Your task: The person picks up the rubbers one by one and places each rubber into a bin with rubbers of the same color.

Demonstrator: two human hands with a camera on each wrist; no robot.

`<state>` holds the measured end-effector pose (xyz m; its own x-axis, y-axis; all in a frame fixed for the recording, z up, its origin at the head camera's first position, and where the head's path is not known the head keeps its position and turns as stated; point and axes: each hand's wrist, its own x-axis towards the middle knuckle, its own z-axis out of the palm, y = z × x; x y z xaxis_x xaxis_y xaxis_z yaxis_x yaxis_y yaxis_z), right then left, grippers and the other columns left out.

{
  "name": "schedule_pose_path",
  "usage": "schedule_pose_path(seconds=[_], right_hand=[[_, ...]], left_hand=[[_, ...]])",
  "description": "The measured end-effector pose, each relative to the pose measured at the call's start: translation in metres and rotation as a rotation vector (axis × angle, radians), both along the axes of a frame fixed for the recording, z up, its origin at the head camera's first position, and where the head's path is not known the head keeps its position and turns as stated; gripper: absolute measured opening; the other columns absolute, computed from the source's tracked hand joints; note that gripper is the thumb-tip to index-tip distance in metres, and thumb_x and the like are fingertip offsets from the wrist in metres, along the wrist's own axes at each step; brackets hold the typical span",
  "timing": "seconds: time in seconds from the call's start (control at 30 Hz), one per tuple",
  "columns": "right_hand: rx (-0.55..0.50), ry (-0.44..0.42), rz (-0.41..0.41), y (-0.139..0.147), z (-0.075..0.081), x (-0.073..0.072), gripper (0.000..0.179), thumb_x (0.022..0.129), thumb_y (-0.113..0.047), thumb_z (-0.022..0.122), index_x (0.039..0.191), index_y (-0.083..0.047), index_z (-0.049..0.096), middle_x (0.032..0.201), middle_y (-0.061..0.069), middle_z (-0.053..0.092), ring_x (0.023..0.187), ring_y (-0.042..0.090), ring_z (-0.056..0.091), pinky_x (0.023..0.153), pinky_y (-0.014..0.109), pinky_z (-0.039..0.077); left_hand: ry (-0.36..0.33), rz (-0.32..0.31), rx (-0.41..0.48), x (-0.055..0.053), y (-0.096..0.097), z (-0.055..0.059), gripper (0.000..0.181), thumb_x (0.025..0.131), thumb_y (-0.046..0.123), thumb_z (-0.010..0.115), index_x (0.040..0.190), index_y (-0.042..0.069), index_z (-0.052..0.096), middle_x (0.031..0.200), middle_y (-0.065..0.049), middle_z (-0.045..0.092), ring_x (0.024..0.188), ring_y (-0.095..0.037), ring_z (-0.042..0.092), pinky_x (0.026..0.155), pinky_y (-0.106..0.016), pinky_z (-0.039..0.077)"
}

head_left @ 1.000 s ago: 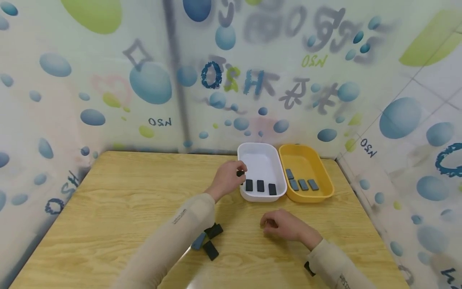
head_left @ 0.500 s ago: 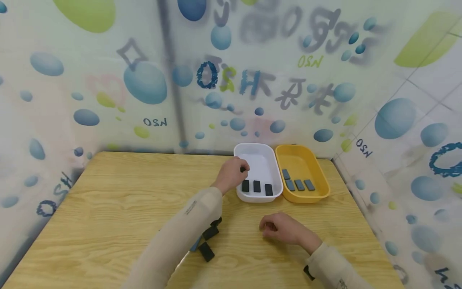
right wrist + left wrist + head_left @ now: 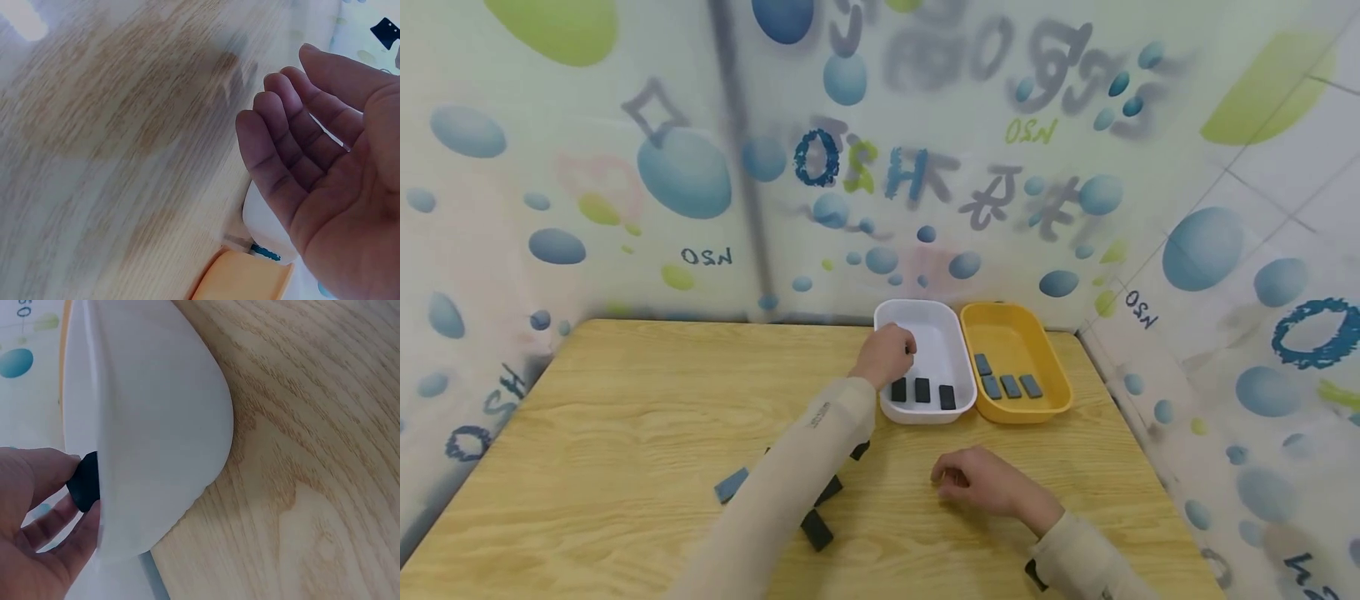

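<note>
My left hand (image 3: 886, 354) reaches over the left side of the white tray (image 3: 934, 354). In the left wrist view, thumb and fingers pinch a small black block (image 3: 84, 481), partly hidden behind the tray wall. Several similar black blocks (image 3: 922, 390) lie in a row along the tray's near end. My right hand (image 3: 988, 483) hovers low above the table in front of the trays. Its fingers are loosely curled, with nothing in the palm in the right wrist view.
A yellow tray (image 3: 1022, 333) stands against the white one's right side, holding several blue-grey blocks (image 3: 1010, 386). On the wooden table (image 3: 662, 400), a blue-grey block (image 3: 732, 485) and several black blocks (image 3: 817, 530) lie around and partly under the left sleeve. A patterned wall (image 3: 820, 250) rises behind.
My left hand has moved slightly deeper over the white tray with the black block. The head view has turned right, and the sleeve now uncovers a blue-grey block. The right hand stays nearly still.
</note>
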<state>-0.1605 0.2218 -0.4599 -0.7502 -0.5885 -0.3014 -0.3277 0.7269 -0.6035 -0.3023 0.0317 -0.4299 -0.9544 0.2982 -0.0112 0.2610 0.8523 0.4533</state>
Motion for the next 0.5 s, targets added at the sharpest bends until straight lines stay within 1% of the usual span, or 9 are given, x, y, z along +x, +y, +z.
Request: schedule_pose_path(seconds=[0.07, 0.27, 0.37, 0.5], right_hand=[[0.002, -0.004, 0.002, 0.000, -0.001, 0.000, 0.014, 0.091, -0.023, 0.069, 0.103, -0.016, 0.070, 0.076, -0.012, 0.058, 0.066, -0.001, 0.048, 0.061, 0.019, 0.045], [0.019, -0.012, 0.005, -0.005, 0.001, -0.001, 0.015, 0.091, -0.025, 0.069, 0.103, -0.017, 0.071, 0.076, -0.012, 0.057, 0.066, -0.001, 0.048, 0.061, 0.019, 0.044], [0.029, -0.020, 0.003, -0.006, 0.003, -0.001, 0.014, 0.091, -0.025, 0.069, 0.103, -0.017, 0.070, 0.076, -0.012, 0.057, 0.066, 0.000, 0.048, 0.061, 0.019, 0.044], [0.024, -0.022, 0.009, -0.006, 0.005, -0.002, 0.015, 0.091, -0.024, 0.069, 0.104, -0.016, 0.070, 0.077, -0.012, 0.058, 0.067, -0.001, 0.049, 0.062, 0.019, 0.045]], left_hand=[[-0.012, -0.006, -0.026, -0.003, 0.004, -0.003, 0.014, 0.092, 0.013, 0.060, 0.098, 0.014, 0.073, 0.105, -0.002, 0.066, 0.096, -0.018, 0.058, 0.090, -0.033, 0.051], [-0.001, -0.008, -0.086, -0.013, 0.011, -0.013, 0.013, 0.091, 0.011, 0.061, 0.097, 0.012, 0.073, 0.103, -0.002, 0.068, 0.095, -0.018, 0.060, 0.089, -0.033, 0.053], [-0.022, -0.002, -0.119, -0.015, 0.016, -0.015, 0.014, 0.091, 0.011, 0.062, 0.100, 0.012, 0.073, 0.104, -0.003, 0.067, 0.095, -0.019, 0.061, 0.088, -0.033, 0.053], [0.004, 0.020, -0.193, -0.017, 0.023, -0.018, 0.013, 0.092, 0.012, 0.062, 0.099, 0.011, 0.073, 0.100, -0.005, 0.068, 0.090, -0.020, 0.062, 0.082, -0.034, 0.055]])
